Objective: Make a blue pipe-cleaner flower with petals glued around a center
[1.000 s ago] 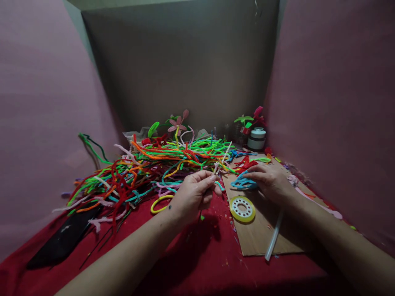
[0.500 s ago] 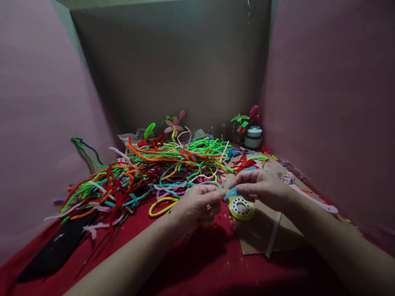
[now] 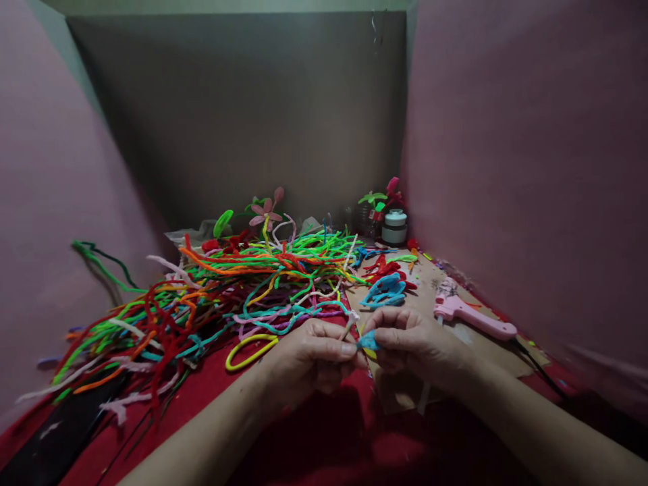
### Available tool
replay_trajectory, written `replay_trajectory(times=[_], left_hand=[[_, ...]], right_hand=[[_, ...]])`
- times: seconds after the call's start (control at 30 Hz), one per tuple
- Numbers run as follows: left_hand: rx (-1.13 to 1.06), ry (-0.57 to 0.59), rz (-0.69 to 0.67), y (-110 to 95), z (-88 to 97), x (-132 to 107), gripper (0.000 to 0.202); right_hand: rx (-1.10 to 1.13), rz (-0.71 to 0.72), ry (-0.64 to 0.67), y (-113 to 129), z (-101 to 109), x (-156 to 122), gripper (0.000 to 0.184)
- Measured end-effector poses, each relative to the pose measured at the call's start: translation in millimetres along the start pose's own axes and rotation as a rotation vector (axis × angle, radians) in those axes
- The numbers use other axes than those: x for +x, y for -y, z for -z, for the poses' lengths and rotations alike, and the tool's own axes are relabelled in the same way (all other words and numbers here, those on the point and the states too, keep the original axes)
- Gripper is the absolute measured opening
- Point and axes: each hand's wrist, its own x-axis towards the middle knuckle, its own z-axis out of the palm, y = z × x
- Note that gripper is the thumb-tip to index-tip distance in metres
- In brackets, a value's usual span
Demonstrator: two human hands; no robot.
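My left hand [image 3: 324, 354] pinches a thin brownish stem [image 3: 348, 329] with a whitish fuzzy tip standing up from the fingers. Close beside it, my right hand [image 3: 412, 341] is closed on a blue fuzzy pipe-cleaner piece [image 3: 368, 341], its end at the left fingertips; whether it touches the stem I cannot tell. A bit of a yellow tape roll [image 3: 370, 353] shows behind the fingers, the rest hidden. Just beyond the right hand lie blue pipe-cleaner loops [image 3: 385, 290] on cardboard [image 3: 460, 337].
A large heap of coloured pipe cleaners [image 3: 243, 270] spreads over the red cloth [image 3: 324, 439] at the left. A pink glue gun [image 3: 476, 317] with a black cord lies at the right. Fuzzy flowers [image 3: 266, 213] and a white-lidded jar [image 3: 394, 227] stand at the back.
The view has turned right, so the scene sits further left. Both hands are lower and nearer; the blue loops and glue gun are uncovered, and the tape roll is now mostly hidden.
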Motion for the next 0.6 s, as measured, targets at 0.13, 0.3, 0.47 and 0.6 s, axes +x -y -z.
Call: replay_trajectory(times=[0.13,0.3,0.47,0.6], left_hand=[[-0.086,-0.103,-0.067,-3.6,3.4,1.1,0.014],[-0.119,-0.153,-0.152,-4.1,10.9,4.4,0.013],[-0.122,-0.135,-0.125,0.3,11.6,5.8,0.012],[-0.117,-0.123,-0.128,2.0,13.0,6.8,0.011]], right_hand=[[-0.637,0.242,-0.278,9.4,27.2,-20.5,0.032],[-1.881,0.148,-0.745,10.6,96.2,-46.2,0.043],[-2.042,0.023,-0.724,-1.0,123.2,-49.4,0.049],[-1.866,0.158,-0.800,-4.4,122.0,-46.4,0.049]])
